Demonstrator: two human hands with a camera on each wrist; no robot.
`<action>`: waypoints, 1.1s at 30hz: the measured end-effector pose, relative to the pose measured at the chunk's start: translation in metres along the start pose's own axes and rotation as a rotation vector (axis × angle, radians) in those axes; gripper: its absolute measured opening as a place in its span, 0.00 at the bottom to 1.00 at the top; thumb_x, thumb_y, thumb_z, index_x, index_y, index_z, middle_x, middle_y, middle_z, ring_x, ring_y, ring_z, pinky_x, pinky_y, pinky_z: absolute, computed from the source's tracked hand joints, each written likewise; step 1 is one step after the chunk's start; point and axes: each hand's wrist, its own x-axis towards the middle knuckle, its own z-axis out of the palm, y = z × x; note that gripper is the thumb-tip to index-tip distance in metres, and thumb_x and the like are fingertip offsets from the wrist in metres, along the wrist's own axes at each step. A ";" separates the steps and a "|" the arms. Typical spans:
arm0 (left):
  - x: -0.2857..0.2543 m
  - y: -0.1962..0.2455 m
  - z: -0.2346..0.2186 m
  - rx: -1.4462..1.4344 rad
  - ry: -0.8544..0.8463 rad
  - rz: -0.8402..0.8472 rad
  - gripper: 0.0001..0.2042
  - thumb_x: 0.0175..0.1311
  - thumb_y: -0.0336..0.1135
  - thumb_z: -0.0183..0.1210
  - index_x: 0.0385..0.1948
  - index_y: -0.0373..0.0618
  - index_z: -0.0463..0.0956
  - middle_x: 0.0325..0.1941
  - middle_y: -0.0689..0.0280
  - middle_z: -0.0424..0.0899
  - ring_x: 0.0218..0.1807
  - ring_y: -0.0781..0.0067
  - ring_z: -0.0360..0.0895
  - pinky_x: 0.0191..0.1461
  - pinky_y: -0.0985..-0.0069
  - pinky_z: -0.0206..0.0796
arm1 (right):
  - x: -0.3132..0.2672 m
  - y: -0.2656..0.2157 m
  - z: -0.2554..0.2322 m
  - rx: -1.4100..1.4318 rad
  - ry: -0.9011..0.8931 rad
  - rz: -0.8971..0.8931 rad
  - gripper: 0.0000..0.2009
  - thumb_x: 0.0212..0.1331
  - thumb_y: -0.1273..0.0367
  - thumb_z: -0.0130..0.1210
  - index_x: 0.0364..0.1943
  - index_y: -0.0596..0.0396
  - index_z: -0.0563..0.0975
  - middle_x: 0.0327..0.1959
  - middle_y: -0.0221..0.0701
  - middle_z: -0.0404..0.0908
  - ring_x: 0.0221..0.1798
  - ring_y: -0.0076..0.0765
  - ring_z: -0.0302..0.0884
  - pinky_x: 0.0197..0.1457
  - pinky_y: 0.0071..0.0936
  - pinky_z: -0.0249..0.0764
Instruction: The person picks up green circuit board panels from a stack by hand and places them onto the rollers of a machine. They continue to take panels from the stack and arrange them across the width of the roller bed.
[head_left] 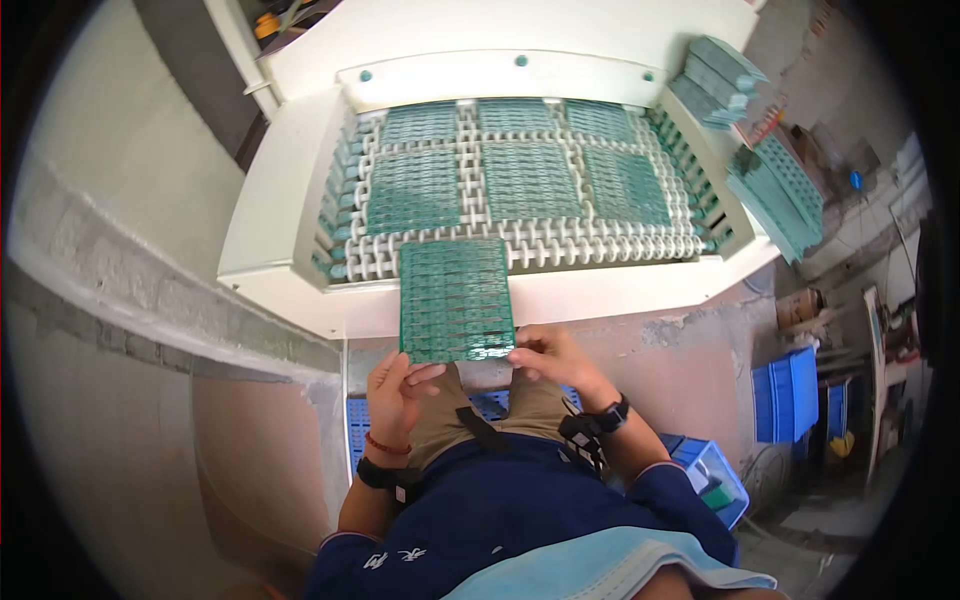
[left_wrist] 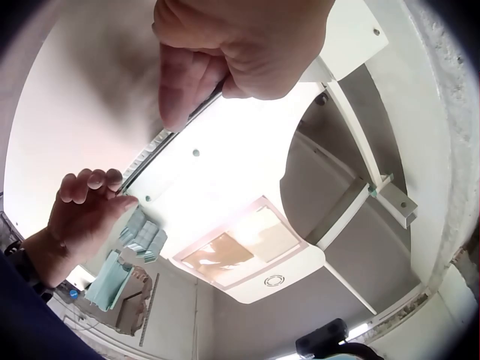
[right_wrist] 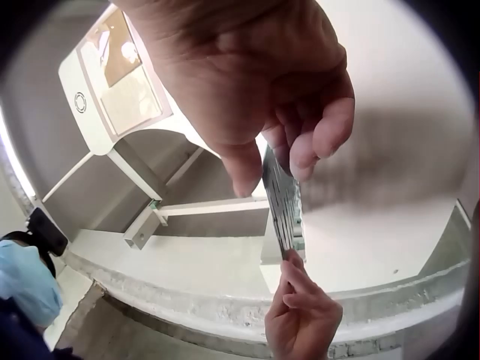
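A green circuit board panel (head_left: 455, 298), marked in rows, extends out from the body over the front edge of the machine. My left hand (head_left: 396, 388) pinches its near left corner between thumb and fingers. At the near right corner my right hand (head_left: 553, 356) pinches it too. In the right wrist view the panel (right_wrist: 277, 202) shows almost edge-on, running from one hand to the other. Beyond it, several similar green panels (head_left: 415, 190) lie flat in two rows on the machine's white roller conveyor (head_left: 600, 245).
The white machine frame (head_left: 285, 190) surrounds the rollers. Stacked greenish racks (head_left: 780, 195) lean at its right side. Blue crates (head_left: 785, 395) stand on the floor to the right, one beside the body. A wall with a ledge (head_left: 150, 270) runs along the left.
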 end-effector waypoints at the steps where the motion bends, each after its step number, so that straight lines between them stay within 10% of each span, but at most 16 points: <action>1: 0.000 -0.001 -0.002 -0.004 0.016 0.007 0.12 0.65 0.31 0.42 0.42 0.32 0.70 0.36 0.53 0.80 0.37 0.62 0.80 0.25 0.79 0.74 | 0.003 0.002 0.005 0.017 -0.013 0.022 0.09 0.53 0.66 0.57 0.31 0.59 0.76 0.19 0.24 0.74 0.18 0.14 0.67 0.19 0.13 0.66; 33: 0.026 0.005 -0.005 0.100 0.188 -0.075 0.09 0.60 0.36 0.53 0.32 0.38 0.75 0.26 0.63 0.80 0.24 0.73 0.79 0.18 0.87 0.65 | 0.003 0.021 -0.050 0.331 0.541 -0.102 0.06 0.54 0.71 0.54 0.27 0.61 0.76 0.14 0.28 0.73 0.11 0.19 0.65 0.12 0.15 0.61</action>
